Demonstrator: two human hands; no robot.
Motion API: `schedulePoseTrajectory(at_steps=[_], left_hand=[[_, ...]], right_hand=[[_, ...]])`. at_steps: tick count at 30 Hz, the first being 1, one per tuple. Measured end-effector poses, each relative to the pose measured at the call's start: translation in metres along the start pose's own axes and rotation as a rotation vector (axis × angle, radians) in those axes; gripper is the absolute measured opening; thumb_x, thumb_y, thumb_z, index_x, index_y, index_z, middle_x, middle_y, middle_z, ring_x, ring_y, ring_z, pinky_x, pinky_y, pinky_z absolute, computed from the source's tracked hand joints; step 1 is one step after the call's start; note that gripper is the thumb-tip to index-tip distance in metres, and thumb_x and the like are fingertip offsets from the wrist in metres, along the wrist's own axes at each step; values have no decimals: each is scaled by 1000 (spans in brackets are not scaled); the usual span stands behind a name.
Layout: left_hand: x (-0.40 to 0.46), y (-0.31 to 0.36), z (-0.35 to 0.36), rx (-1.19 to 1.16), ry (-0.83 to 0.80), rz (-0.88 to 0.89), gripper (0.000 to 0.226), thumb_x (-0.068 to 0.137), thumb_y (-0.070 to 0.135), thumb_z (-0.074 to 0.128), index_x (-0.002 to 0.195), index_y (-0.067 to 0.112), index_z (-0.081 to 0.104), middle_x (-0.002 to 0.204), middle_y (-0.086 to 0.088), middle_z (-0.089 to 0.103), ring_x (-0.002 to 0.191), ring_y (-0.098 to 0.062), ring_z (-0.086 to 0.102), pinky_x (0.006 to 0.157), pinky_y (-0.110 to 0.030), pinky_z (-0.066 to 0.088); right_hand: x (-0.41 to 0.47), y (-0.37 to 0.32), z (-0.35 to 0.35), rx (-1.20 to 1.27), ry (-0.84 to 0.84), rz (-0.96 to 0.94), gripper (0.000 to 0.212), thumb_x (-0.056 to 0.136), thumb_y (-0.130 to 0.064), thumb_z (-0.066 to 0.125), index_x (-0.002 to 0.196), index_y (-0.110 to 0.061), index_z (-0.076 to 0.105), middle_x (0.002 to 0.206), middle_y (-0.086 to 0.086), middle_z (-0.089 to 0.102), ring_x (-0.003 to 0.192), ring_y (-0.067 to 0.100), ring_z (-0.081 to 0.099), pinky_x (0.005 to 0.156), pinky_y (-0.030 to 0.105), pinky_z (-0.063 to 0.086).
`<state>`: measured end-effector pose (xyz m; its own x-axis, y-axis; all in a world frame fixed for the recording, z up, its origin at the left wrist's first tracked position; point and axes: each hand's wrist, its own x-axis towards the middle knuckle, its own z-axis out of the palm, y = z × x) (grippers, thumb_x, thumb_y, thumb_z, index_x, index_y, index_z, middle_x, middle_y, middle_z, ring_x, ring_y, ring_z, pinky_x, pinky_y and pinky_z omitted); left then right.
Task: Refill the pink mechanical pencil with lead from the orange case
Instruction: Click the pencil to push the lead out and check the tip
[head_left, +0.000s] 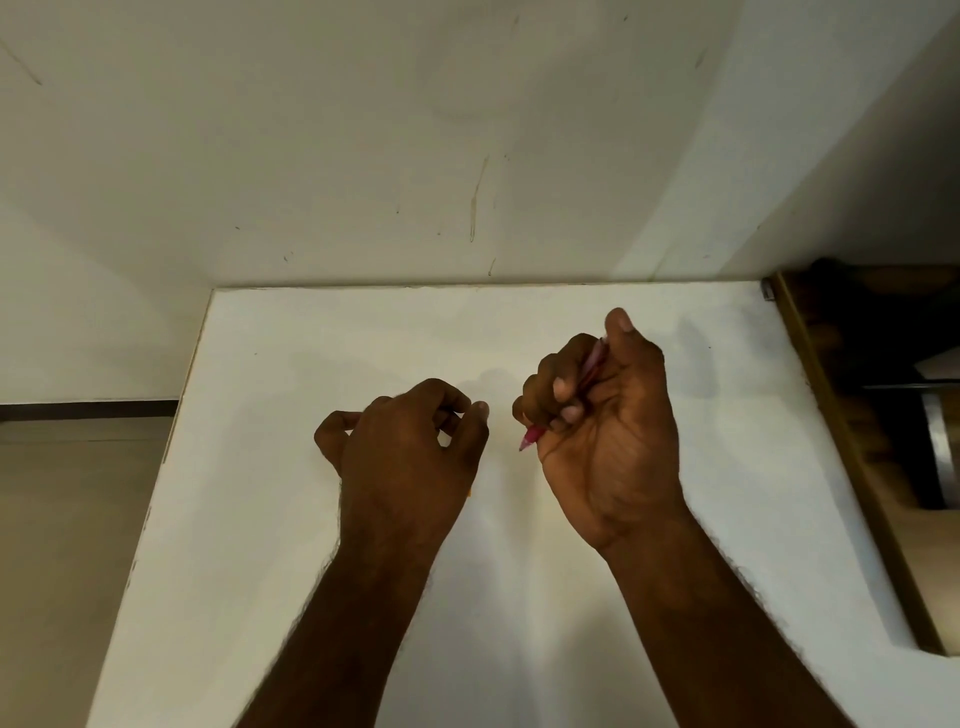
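Observation:
My right hand (602, 415) is closed in a fist around the pink mechanical pencil (531, 438). The pencil's tip pokes out below the fingers and points down-left, and my thumb rests over its upper end. My left hand (405, 447) hovers just left of the tip with its fingers curled and the thumb and forefinger tips close together. Nothing shows between them. A tiny orange sliver (469, 493) peeks out at that hand's lower right edge, likely the orange case. The rest of it is hidden, and I cannot tell whether the hand holds it.
Both hands are over a white table (291, 519) that meets a scuffed white wall at the back. The table's left edge drops to a beige floor. A dark wooden unit with a metal part (883, 415) borders the table on the right.

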<state>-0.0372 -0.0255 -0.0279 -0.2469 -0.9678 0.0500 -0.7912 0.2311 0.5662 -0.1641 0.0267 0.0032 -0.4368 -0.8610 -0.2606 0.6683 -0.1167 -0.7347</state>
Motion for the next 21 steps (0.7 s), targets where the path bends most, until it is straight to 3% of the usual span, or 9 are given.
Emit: schedulePoseTrajectory(at_steps=[4,9,13,17,21], left_hand=[[0,-1,0,2,-4,-1,25,91,56,56,79,35,63,62,21,61,73,0,60,81,-29,11],[0,0,-1,8,2,6,25,91,55,56,78,35,62,61,22,60,71,2,58,79,-27,10],[1,0,-2,-7,4,1,24,91,55,57,77,36,61,56,22,57,67,4,52,78,-28,10],[0,1,-2,-12,1,-12,23,91,54,58,76,37,60,58,23,56,70,1,54,83,-31,13],[0,0,-2,-20,-8,-18,23,91,54,58,77,37,60,57,23,56,73,-1,56,86,-32,15]], right_hand=[[0,1,1,27,6,-5,56,91,-55,43,67,-5,48,48,-2,47,56,19,25,61,33,32],[1,2,0,15,11,-10,49,92,-47,45,64,-6,48,48,-2,46,55,17,27,60,31,36],[1,4,-1,-48,0,-15,54,92,-52,43,68,-4,51,51,-3,49,55,17,30,62,34,30],[1,7,-3,-95,-7,-17,49,91,-46,45,59,-11,59,51,-1,50,52,14,34,62,35,29],[2,8,-3,-125,-16,-15,57,92,-53,43,56,-14,62,51,2,41,54,15,30,61,35,28]])
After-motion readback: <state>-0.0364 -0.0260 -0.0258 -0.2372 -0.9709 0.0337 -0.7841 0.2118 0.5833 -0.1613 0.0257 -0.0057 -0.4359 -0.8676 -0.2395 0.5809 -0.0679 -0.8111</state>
